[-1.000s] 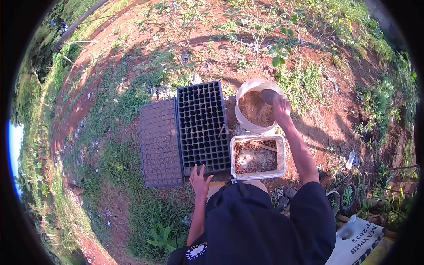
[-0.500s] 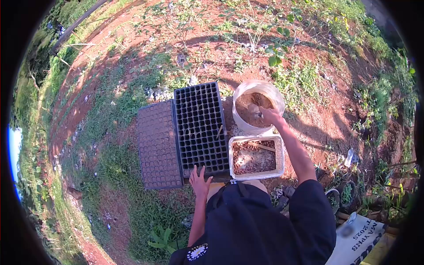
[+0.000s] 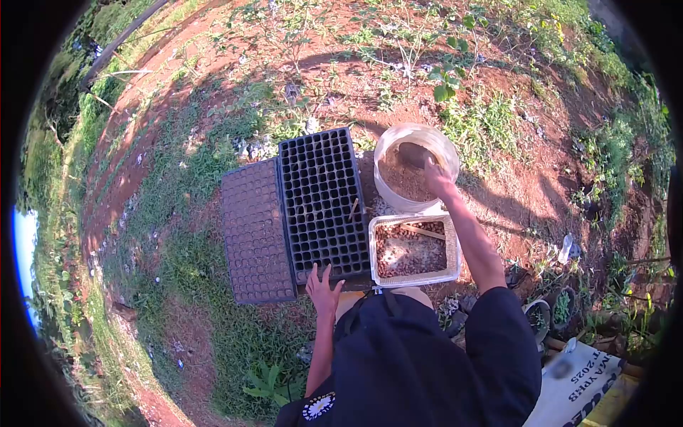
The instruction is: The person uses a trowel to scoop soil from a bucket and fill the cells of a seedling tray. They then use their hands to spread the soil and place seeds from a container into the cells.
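My right hand (image 3: 439, 178) reaches into a white bucket (image 3: 381, 186) of brown soil (image 3: 402, 179). Its fingers are closed around a scoop (image 3: 414, 154), whose rounded blade looks dark against the soil; the handle is mostly hidden. My left hand (image 3: 324, 290) rests with fingers spread at the near edge of a black seedling tray (image 3: 320, 192). That tray's cells look dark and hollow, and a small stick (image 3: 353, 208) lies on its right side. To its left, a second seedling tray (image 3: 257, 231) has cells filled with soil.
Below the bucket stands a white basket (image 3: 415, 282) of small brown seeds or nuts, with a wooden strip (image 3: 425, 232) on top. A printed sack (image 3: 576, 384) lies at lower right. A clear plastic bottle (image 3: 565, 249) lies on the ground. Grass and leafy plants surround the spot.
In the bucket, my right hand and the scoop have shifted; the blade has moved toward the far side and turned from pale to dark. My left hand stays at the tray edge.
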A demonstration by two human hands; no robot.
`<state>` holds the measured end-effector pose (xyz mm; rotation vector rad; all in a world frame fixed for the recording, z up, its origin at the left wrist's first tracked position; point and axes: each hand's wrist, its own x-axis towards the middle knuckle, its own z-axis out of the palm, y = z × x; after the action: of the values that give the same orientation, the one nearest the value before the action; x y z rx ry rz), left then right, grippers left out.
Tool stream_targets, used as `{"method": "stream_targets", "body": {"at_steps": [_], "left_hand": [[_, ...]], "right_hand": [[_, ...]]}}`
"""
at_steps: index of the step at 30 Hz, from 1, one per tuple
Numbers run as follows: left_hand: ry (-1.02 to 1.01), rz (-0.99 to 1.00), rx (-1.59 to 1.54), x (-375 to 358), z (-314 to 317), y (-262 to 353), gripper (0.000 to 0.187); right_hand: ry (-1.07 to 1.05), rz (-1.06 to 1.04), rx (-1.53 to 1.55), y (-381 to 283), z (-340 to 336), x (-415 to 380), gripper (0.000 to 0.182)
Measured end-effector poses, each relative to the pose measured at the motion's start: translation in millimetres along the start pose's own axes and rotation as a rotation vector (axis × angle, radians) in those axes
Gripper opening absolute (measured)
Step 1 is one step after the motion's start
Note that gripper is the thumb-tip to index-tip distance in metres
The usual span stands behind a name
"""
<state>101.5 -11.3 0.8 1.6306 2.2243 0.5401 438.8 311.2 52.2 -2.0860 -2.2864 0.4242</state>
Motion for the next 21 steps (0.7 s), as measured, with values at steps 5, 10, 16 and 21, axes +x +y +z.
{"method": "stream_targets", "body": {"at_steps": [5,10,16,21], "left_hand": [[0.059,-0.014,-0.026,10,-14,17,0.062],[0.410,0.090,-0.102,56,-39,49,0.040],[0.299,0.231,-0.349,160,-88,144,0.033],[0.203,0.439,-0.159,246,-42,221,0.051]], "right_hand": [[-0.187,-0.222,-0.070,2,-21,-11,0.069],[0.209,-0.095,-0.054,-9,-43,-41,0.057],[0.410,0.166,0.070,-13,-47,-67,0.041],[0.555,0.053,0.211,0,-14,-67,0.046]]}}
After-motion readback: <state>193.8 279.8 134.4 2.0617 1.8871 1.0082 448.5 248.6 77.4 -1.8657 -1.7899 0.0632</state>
